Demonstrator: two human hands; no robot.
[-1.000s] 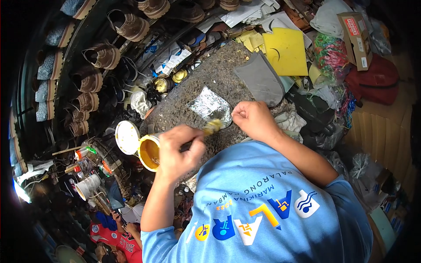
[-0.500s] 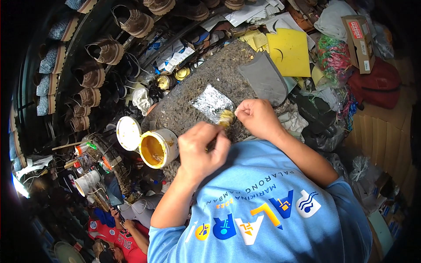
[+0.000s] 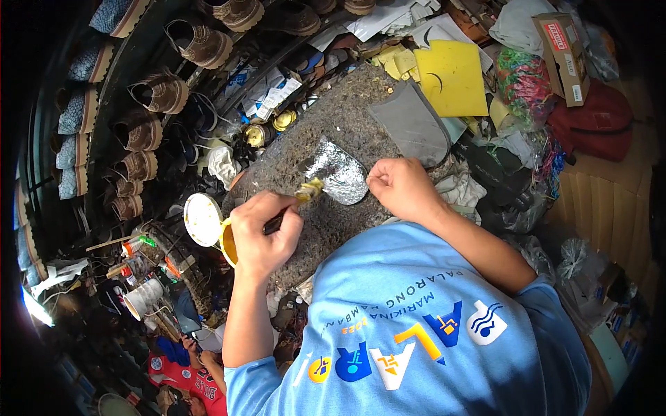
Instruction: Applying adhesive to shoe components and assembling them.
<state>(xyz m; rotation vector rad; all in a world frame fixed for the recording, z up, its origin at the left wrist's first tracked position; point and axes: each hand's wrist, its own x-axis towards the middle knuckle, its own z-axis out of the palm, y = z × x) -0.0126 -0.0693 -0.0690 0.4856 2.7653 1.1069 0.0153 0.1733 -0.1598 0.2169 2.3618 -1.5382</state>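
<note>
My left hand [image 3: 263, 225] is closed around a glue brush [image 3: 310, 188], whose yellowish, glue-caked head points right. The brush head is just left of a rounded, flat shoe piece [image 3: 341, 173] coated in wet, shiny glue. That piece lies on a rough, crusted work surface [image 3: 277, 170]. At its right edge my right hand [image 3: 406, 187] is closed, thumb and forefinger pinched on the rim. Partly hidden behind my left hand stands a tub of amber glue [image 3: 227, 243], its white lid [image 3: 202, 220] beside it.
A grey sheet [image 3: 411, 121] and a yellow sheet [image 3: 452, 78] lie beyond my right hand. Brown shoes [image 3: 161, 93] line racks at the left. Small open tins [image 3: 284, 120] sit at the surface's far edge. A person in red [image 3: 187, 378] is at the lower left.
My left hand has moved left with the brush, from the coated piece's near edge to its left side, now covering much of the tub. The piece has turned slightly; my right hand stays close by.
</note>
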